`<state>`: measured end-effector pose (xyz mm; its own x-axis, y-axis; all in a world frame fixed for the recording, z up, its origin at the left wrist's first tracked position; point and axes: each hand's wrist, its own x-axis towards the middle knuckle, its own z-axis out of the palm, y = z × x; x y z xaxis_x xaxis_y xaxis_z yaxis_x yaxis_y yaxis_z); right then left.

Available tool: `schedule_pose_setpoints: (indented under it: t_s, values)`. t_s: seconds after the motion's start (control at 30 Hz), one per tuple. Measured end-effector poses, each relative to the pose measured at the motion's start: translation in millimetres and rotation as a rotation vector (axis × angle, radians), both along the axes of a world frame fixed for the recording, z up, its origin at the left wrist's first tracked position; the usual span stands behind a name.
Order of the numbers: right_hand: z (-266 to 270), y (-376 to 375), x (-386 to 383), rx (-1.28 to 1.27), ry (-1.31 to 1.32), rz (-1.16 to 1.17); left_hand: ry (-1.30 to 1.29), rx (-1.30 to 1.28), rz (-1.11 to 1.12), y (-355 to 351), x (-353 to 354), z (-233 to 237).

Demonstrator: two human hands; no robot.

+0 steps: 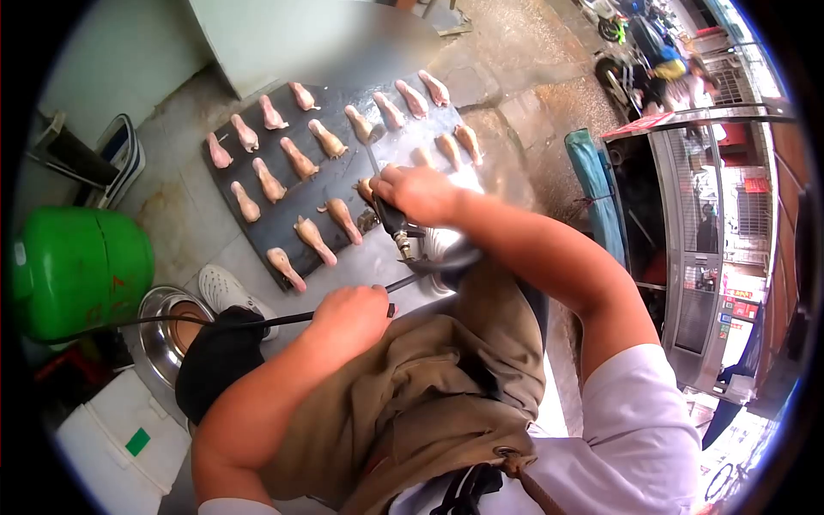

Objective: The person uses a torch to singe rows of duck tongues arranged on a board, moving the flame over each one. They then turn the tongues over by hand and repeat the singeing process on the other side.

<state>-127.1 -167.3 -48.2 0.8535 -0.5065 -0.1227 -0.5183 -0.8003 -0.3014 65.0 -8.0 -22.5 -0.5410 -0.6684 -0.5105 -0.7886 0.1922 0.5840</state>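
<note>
My right hand [416, 193] is closed around a gas torch [393, 221] with a black handle and a brass fitting at its lower end. Its thin metal tube points away from me over a dark slab [283, 223], where several raw chicken drumsticks [299, 158] lie in loose rows. No flame can be made out. My left hand [352, 316] is wrapped round a black hose [283, 318] near my lap. A small dark end pokes out beside its fingers. One drumstick [366, 189] lies partly hidden behind my right hand.
At the left stands a green gas cylinder [81, 266], with the hose running from its side. Near my shoe [230, 290] sits a metal bowl [159, 313]. A white box [120, 438] is at lower left. Street, motorbikes [618, 81] and a person [687, 77] appear upper right.
</note>
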Motion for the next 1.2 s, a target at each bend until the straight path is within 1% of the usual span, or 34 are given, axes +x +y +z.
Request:
schedule_pose_setpoints:
  t_s: [0.1, 0.2, 0.27, 0.53, 0.63, 0.73, 0.83, 0.97, 1.03, 1.2]
  values:
    - [1.2, 1.2, -2.8, 0.042, 0.037, -0.02, -0.007, 0.014, -0.004, -1.7, 0.5, 4.0]
    - [1.0, -1.7, -3.5, 0.022, 0.027, 0.004, -0.012, 0.015, -0.001, -0.7, 0.1, 3.5]
    - [-0.7, -4.8, -2.2, 0.054, 0.01, -0.013, -0.001, -0.003, 0.002, 1.5, 0.9, -2.2]
    - [-2.7, -8.3, -1.3, 0.107, -0.019, -0.053, -0.001, 0.012, 0.015, -1.2, 2.6, 5.1]
    - [-6.0, -12.6, -3.5, 0.052, -0.092, -0.04, -0.001, 0.014, 0.024, -1.7, 3.0, 7.6]
    - [-6.0, -21.6, 2.0, 0.056, -0.131, -0.089, 0.004, -0.003, 0.037, -1.6, 3.5, 7.2]
    - [-15.4, -31.1, 9.2, -0.005, -0.136, -0.125, 0.003, -0.027, 0.037, -3.6, 4.1, 10.1]
    - [-14.7, -36.8, 11.3, 0.003, -0.142, -0.157, -0.016, 0.012, 0.066, -5.9, 4.7, 9.7]
    - [-11.0, -37.9, 12.1, 0.004, -0.12, -0.169, -0.015, -0.016, 0.069, -5.6, 5.7, 9.8]
    - [-8.5, -39.3, 10.6, 0.046, -0.158, -0.189, -0.013, -0.029, 0.078, -6.3, 5.1, 12.2]
